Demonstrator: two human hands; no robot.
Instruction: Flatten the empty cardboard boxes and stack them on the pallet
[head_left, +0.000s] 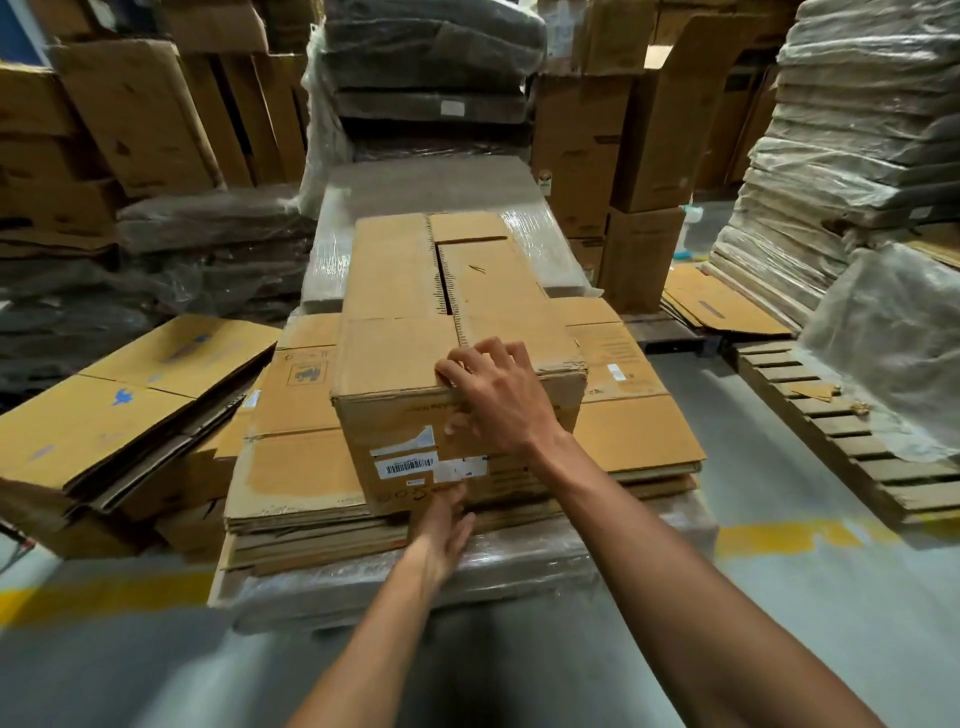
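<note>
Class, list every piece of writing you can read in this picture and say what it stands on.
"805", handwritten, as far as it can be read: low on the front of the upright box.
Barcode label on that front: digits too small to read.
Print on the flattened boxes: blurred, unreadable.

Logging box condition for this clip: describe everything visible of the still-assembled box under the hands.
The box is brown corrugated cardboard, still assembled, its top flaps closed with a dark gap along the centre seam. Its near face bears a white barcode label, torn label scraps and handwriting. It rests upright on a stack of flattened boxes. The right hand grips its near top edge; the left hand touches its near face low down.
</note>
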